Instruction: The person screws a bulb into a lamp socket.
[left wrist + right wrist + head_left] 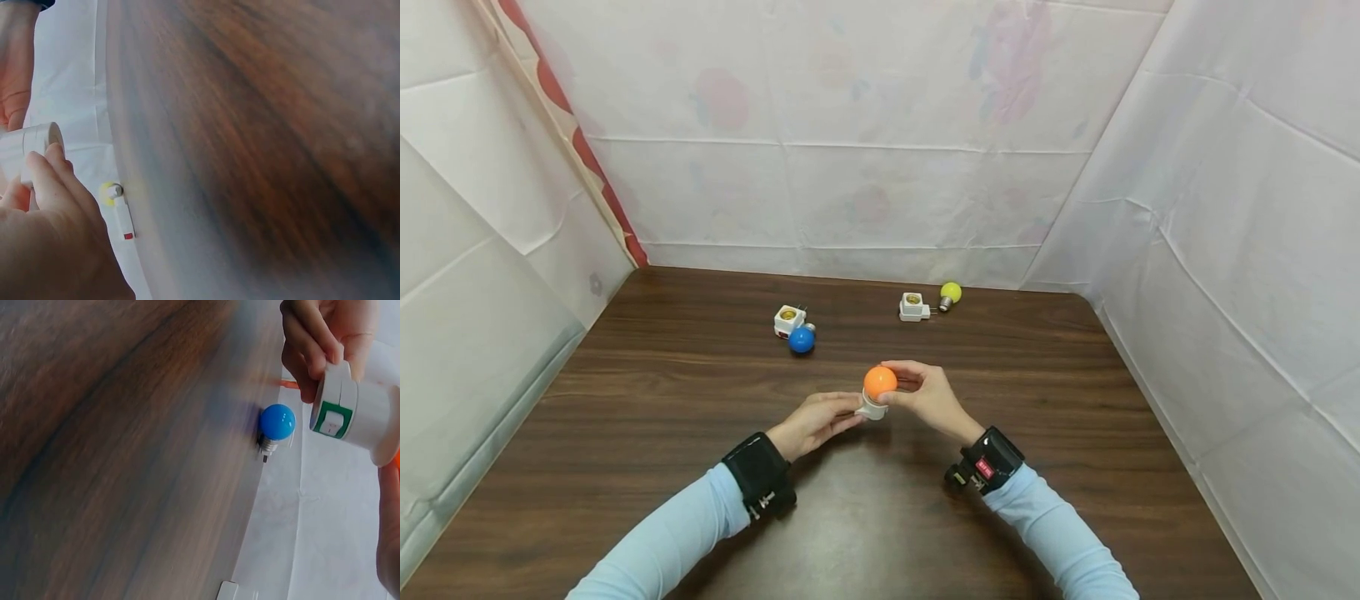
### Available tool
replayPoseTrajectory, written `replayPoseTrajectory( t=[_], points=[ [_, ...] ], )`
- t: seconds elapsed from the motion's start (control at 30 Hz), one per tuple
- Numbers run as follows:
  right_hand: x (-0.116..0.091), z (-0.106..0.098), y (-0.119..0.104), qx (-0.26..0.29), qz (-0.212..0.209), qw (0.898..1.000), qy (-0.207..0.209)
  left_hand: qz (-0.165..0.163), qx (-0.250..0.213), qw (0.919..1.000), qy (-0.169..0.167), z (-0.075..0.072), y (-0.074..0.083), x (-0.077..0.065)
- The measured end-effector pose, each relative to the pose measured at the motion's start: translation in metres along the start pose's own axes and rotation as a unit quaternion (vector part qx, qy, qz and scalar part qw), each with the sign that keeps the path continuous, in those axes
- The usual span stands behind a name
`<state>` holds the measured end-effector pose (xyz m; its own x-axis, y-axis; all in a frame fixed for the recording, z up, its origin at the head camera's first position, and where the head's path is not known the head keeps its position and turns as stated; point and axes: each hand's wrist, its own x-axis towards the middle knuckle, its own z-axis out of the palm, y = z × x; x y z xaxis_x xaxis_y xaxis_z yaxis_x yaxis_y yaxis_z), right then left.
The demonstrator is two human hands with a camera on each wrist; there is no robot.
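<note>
Over the table's middle, my left hand (820, 423) grips a round white lamp socket (872, 410) by its side, fingers and thumb on either face. An orange light bulb (880, 382) sits upright at the socket's mouth, its base hidden. My right hand (928, 398) pinches this bulb between thumb and fingers. In the right wrist view the socket (373, 422) shows a white rocker switch (332, 422) in a green frame, with only a sliver of orange bulb at the edge. The left wrist view has the left hand (59, 231) around the socket (39, 140).
Farther back on the wooden table (700, 400) lies a blue bulb (801, 339) against a square white socket (789, 319). To the right, another white socket (913, 307) with prongs stands beside a yellow-green bulb (951, 293). White sheeting (865, 192) surrounds the back and sides.
</note>
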<state>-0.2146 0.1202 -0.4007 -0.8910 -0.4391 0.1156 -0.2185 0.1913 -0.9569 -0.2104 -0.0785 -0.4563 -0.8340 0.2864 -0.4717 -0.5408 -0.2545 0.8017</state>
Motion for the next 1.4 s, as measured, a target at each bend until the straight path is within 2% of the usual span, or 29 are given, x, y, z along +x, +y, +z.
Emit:
replayPoseTrajectory(
  t=[0.13, 0.33, 0.43, 0.6, 0.8, 1.17, 1.4],
  points=[
    [0.000, 0.003, 0.000, 0.003, -0.003, 1.000, 0.009, 0.003, -0.001, 1.0000, -0.001, 0.000, 0.000, 0.001],
    [-0.001, 0.003, -0.001, 0.004, -0.006, 1.000, -0.001, 0.002, 0.000, 1.0000, 0.000, -0.002, -0.001, 0.000],
    [-0.001, 0.001, -0.002, -0.001, -0.002, 1.000, -0.018, 0.002, 0.001, 1.0000, -0.005, -0.003, -0.001, 0.001],
    [0.001, -0.004, -0.004, -0.012, -0.014, 0.998, -0.067, 0.005, 0.011, 0.9995, -0.028, -0.007, -0.003, 0.002],
    [0.002, -0.007, -0.006, -0.019, -0.035, 0.994, -0.101, -0.007, 0.032, 0.9990, -0.030, -0.007, 0.002, 0.000],
    [0.002, -0.007, -0.007, -0.030, -0.029, 0.996, -0.081, 0.002, 0.027, 0.9995, -0.017, -0.003, 0.003, 0.002],
    [0.001, 0.000, -0.006, -0.032, -0.021, 0.999, -0.019, 0.010, 0.005, 0.9999, -0.009, -0.002, 0.002, 0.003]
  ],
)
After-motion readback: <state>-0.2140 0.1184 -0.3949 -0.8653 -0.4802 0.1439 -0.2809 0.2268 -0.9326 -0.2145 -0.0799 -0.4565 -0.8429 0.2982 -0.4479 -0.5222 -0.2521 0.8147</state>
